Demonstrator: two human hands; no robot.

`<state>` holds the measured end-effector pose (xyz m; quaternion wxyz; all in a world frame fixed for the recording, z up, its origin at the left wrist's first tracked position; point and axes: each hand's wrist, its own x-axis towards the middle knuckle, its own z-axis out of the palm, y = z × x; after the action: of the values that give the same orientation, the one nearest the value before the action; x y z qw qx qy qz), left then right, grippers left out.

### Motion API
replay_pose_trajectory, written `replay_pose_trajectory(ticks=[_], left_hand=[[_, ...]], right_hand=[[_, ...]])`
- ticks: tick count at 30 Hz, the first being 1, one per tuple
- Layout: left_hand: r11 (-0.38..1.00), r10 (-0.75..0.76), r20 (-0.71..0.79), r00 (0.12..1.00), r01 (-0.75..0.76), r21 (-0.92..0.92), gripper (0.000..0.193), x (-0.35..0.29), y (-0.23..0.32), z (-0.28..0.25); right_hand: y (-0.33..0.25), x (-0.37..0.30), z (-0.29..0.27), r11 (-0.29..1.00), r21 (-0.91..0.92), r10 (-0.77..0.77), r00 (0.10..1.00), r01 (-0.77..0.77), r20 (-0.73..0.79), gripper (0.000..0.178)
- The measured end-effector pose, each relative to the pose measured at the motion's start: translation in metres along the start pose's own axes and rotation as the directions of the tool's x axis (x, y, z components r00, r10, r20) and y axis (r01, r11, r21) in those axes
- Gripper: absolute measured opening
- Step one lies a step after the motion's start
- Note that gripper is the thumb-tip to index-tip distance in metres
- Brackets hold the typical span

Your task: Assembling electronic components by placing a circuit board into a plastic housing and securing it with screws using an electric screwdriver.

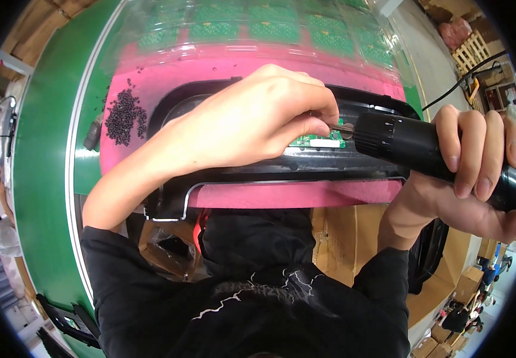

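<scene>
My right hand is wrapped round a black electric screwdriver, held almost level with its tip pointing left. At that tip, the thumb and forefinger of my left hand are pinched together; what they hold, if anything, is too small and hidden to name. Just below the pinch lies a small green circuit board, partly covered by my left hand. The board sits inside a shallow black plastic housing, whose middle is hidden by my left hand and forearm.
A pile of small black screws lies on the pink mat, left of the housing. Clear plastic trays with green circuit boards stand at the far side. The green table extends left. Cardboard is below the near edge.
</scene>
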<state>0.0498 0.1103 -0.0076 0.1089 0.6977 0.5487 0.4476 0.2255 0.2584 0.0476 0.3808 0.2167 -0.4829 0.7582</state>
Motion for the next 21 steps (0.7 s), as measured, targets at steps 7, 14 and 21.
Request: replay_pose_trajectory(ticks=[7,14,21], left_hand=[[1.0,-0.001,0.057,0.998,0.001,-0.012,0.014,0.005,-0.017,0.008],[0.977,-0.191,0.043,0.981,0.186,0.105,0.018,-0.009,-0.037,0.012],[0.976,-0.098,0.106,0.989,0.075,0.204,0.015,-0.009,-0.046,0.013]], right_hand=[[0.013,0.004,-0.026,0.993,0.064,0.089,0.991,-0.095,0.095,0.047],[0.03,0.01,-0.071,0.965,-0.132,0.244,0.961,-0.227,0.131,0.054],[0.045,0.004,-0.087,0.941,-0.218,0.268,0.963,-0.261,0.006,0.049]])
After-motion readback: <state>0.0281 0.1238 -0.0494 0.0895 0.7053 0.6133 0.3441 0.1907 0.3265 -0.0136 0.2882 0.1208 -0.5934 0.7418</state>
